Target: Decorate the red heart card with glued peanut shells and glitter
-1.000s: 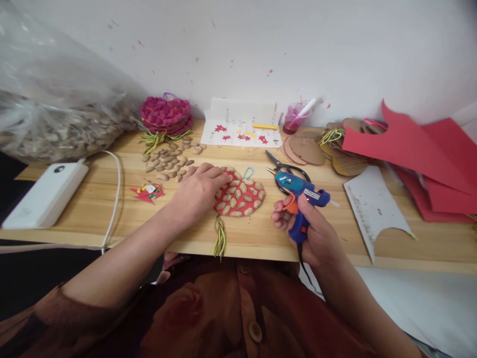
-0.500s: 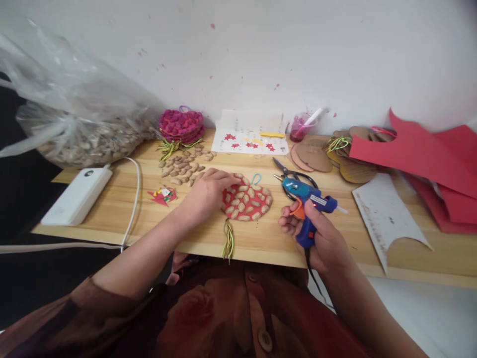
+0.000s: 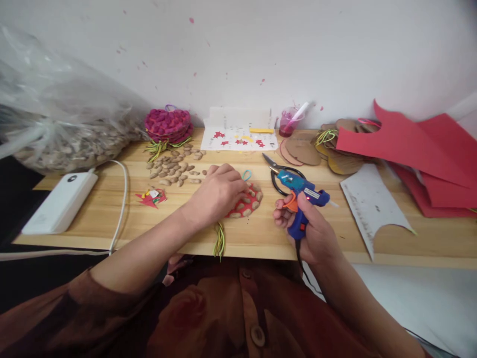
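Note:
A red round disc [image 3: 247,205] studded with peanuts lies on the table, with a blue cord loop [image 3: 246,174] at its far edge and a yellow-green tassel [image 3: 219,239] at its near edge. My left hand [image 3: 219,191] covers its left part, fingers curled down together over the peanuts. The fingertips are hidden, so what they pinch or press cannot be made out. In my right hand [image 3: 312,228] is a blue glue gun [image 3: 298,186], fingers wrapped round its handle at the orange trigger. Its nozzle points left, above black-handled scissors [image 3: 275,181].
Loose peanuts [image 3: 173,168] lie left of the disc, before a pink-purple bundle [image 3: 167,124]. A bag of peanuts [image 3: 74,144] and a white power bank [image 3: 61,199] with a cable stand left. Right are cardboard pieces [image 3: 303,150], red sheets [image 3: 417,149] and a white offcut [image 3: 372,204].
My left hand has moved right over the disc and now covers more of it, its fingers more curled. My right hand keeps its hold on the glue gun. The view has shifted slightly.

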Available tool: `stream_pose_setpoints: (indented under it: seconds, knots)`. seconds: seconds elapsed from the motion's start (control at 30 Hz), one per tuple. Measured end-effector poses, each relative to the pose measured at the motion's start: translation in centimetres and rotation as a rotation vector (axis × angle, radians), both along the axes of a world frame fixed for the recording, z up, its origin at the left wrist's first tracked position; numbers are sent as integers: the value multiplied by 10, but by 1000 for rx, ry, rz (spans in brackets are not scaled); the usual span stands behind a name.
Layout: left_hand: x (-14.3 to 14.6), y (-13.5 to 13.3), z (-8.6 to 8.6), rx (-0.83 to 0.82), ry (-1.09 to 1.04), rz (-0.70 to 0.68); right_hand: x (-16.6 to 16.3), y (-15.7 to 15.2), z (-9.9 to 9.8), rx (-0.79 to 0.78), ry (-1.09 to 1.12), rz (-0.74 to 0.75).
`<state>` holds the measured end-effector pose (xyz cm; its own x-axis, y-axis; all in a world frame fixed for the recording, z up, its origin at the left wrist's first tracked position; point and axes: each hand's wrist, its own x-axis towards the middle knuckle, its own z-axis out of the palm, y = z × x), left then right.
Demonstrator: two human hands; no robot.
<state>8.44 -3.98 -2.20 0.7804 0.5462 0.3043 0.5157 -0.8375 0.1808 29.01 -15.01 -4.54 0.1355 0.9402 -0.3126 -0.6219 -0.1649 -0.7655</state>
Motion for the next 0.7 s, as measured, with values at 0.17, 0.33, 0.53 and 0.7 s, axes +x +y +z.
stream_pose_setpoints:
  seconds: [0.17, 0.33, 0.53, 0.7]
  knots:
    - [15, 7, 2, 98, 124, -70, 0, 0, -1, -13, 11, -4]
    - [19, 12, -2, 107, 160, -103, 0, -1, -2, -1, -4, 21]
    - [22, 13, 0, 122, 202, -138, -1, -1, 0, -11, 22, 25]
    - [27, 12, 1, 143, 238, -152, -1, 0, 0, 17, 1, 7]
